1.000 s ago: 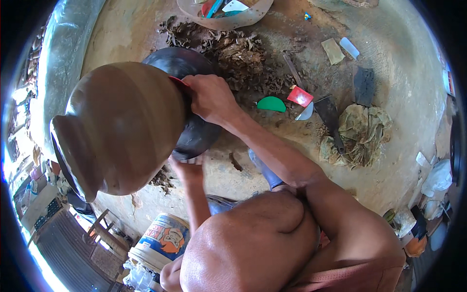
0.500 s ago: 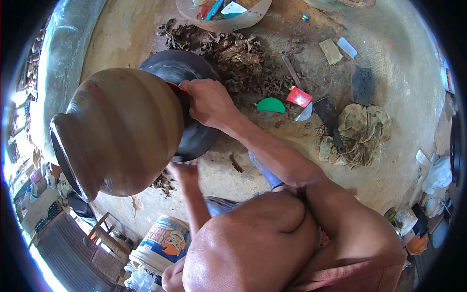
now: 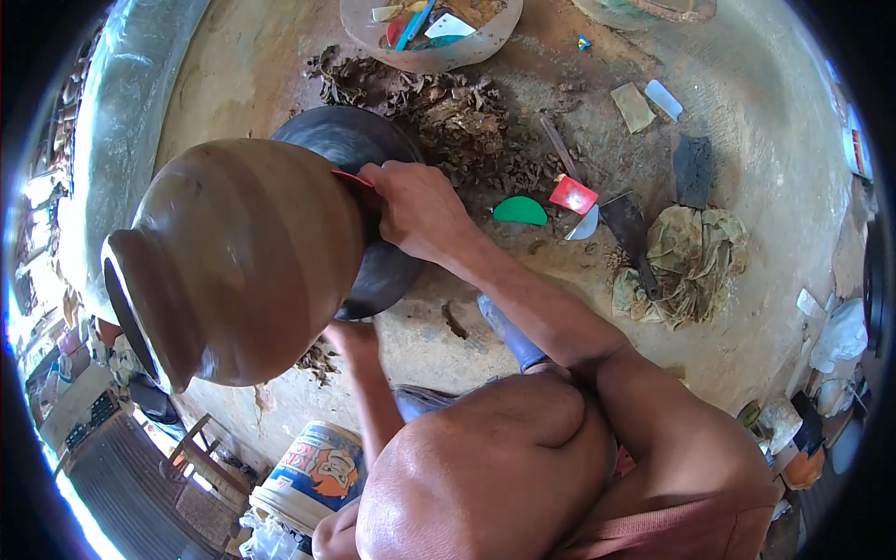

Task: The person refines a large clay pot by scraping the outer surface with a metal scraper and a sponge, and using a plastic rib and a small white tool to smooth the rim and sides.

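Observation:
A large brown clay pot (image 3: 238,271) fills the left of the view, its flared mouth toward the left, against a dark round wheel (image 3: 373,285). My right hand (image 3: 420,210) pinches a thin red scraper (image 3: 347,176) at the pot's side, near where pot meets wheel. My left hand (image 3: 351,338) is low beside the pot, under the wheel's near edge, its fingers mostly hidden.
Heaped clay trimmings (image 3: 448,121), a green half-round scraper (image 3: 520,211), a red card (image 3: 572,194), a dark spatula (image 3: 623,224) and a crumpled cloth (image 3: 695,261) lie rightward. A tool basin (image 3: 411,56) is at the top, a bucket (image 3: 303,467) and wooden chair (image 3: 210,467) lower left.
The pot, wheel and my right hand appear slightly lower and farther right. The bands and highlights on the pot look different. My left hand's fingers are less visible than before.

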{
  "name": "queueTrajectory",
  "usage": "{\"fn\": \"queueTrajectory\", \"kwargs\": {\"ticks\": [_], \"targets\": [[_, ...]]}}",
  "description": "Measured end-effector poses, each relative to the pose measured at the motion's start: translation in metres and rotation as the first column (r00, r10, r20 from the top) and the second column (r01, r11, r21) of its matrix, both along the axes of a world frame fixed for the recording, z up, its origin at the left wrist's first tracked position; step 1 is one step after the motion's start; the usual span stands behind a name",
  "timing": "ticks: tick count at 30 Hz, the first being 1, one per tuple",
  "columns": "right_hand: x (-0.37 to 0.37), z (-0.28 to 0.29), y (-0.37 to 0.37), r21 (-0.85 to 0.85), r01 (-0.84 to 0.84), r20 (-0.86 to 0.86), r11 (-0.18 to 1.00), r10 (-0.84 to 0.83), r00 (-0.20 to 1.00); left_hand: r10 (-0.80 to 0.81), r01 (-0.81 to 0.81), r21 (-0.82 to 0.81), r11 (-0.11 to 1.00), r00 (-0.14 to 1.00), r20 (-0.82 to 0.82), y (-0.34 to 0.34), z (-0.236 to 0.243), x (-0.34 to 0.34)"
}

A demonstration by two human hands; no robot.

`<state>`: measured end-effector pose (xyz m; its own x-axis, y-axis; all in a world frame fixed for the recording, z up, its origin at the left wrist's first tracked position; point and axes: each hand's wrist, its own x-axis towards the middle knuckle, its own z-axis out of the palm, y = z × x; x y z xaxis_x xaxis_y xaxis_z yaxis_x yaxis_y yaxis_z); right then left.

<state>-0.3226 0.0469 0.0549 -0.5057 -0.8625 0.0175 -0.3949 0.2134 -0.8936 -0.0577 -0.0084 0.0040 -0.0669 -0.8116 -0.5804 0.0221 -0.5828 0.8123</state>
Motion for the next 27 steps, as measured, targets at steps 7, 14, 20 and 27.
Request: {"fn": "queueTrajectory", "kwargs": {"ticks": [7, 14, 20, 27], "targets": [[0.001, -0.001, -0.006, 0.046, -0.008, -0.011, 0.999, 0.009, 1.0, 0.429, -0.428, 0.05, 0.902, 0.903, 0.009, 0.063, -0.02, -0.049], [0.0, 0.003, -0.014, 0.016, -0.024, -0.001, 1.0, 0.024, 1.0, 0.198, -0.177, 0.278, 0.944, 0.979, -0.048, 0.035, 0.008, -0.022], [0.021, 0.033, -0.027, -0.074, -0.075, 0.055, 0.994, 0.079, 0.995, 0.035, 0.173, -0.428, 0.887, 0.9, 0.435, -0.056, -0.029, 0.095], [0.004, 0.008, 0.0, -0.005, -0.029, 0.003, 1.0, 0.029, 1.0, -0.087, 0.186, 0.45, 0.873, 0.969, -0.232, 0.087, 0.0, -0.024]]}}
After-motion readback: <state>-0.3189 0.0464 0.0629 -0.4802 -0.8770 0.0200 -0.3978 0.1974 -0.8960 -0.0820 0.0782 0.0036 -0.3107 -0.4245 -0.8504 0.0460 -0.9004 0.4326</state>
